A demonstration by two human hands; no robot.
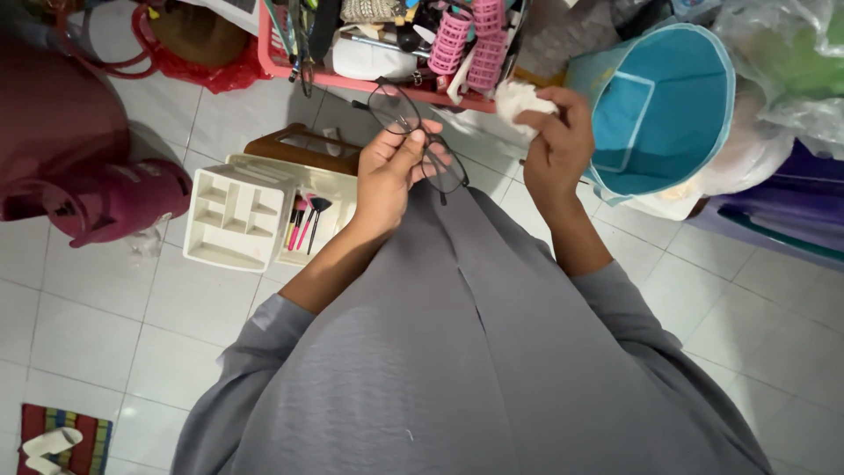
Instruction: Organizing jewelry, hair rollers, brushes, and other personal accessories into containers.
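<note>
Left hand [387, 180], centre of frame, fingers pinched on thin black wire-framed eyeglasses [418, 136], thumb pressed across one lens, other lens sticking up toward the top centre. Right hand [556, 141], right of centre, fingers closed around a crumpled white tissue wad [519, 98], held just beside the glasses, not touching them. Grey long-sleeved garment [466, 369] fills the lower frame. White plastic compartment organiser [237, 215] with makeup brushes [306, 220] on the white tiled floor [88, 325], left of centre. Red plastic basket [352, 81] with pink hair rollers [470, 40] at top centre. Turquoise fabric bin [659, 105] upper right.
</note>
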